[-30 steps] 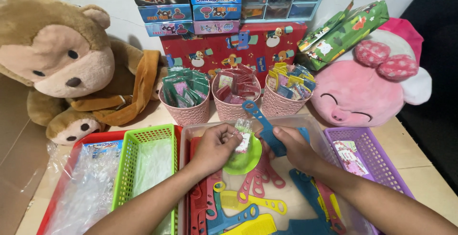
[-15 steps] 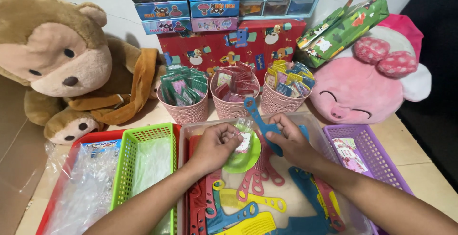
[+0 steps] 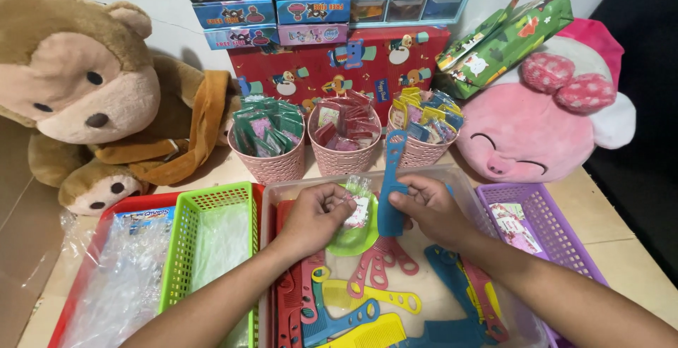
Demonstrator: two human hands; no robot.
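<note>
My right hand grips a blue plastic comb, held upright with its handle end pointing up. My left hand pinches a small clear plastic packet right beside the comb, over a round green plastic piece. Both hands hover above a clear plastic bin that holds several combs in red, yellow, blue and pink.
Three pink baskets of small packets stand behind the bin. A green basket sits in a red tray with clear bags on the left, a purple basket on the right. A brown plush monkey and a pink plush toy flank the table.
The blue comb has swung from a slanted hold to upright and come closer to the packet in my left hand. Both hands have drawn together.
</note>
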